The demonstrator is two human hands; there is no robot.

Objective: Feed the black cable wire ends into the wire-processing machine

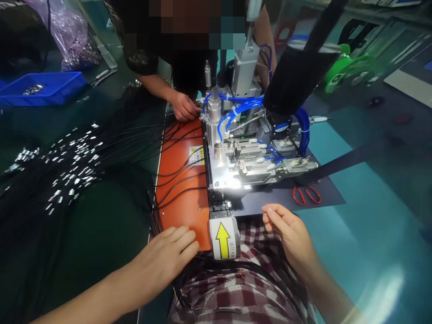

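Observation:
My left hand (172, 252) lies over the near corner of the orange cover plate (182, 202), its fingers curled together. Whatever is under those fingers is hidden; black cables (182, 292) with bare ends hang just below it. In front of my lap, off the machine's near edge, my right hand (290, 229) has thumb and fingertips pinched together, and I cannot make out anything between them. Several thin black cables (178, 168) cross the orange plate into the edge of a metal machine (236, 157). A roller housing with a yellow arrow (223, 238) sits between my hands.
Across the machine, a co-worker's hand (184, 107) is at the plate's far end. Many black cables with shiny tips (77, 157) cover the left side, near a blue tray (43, 87). Red-handled scissors (306, 195) lie at right. A black cylinder (297, 76) hangs overhead.

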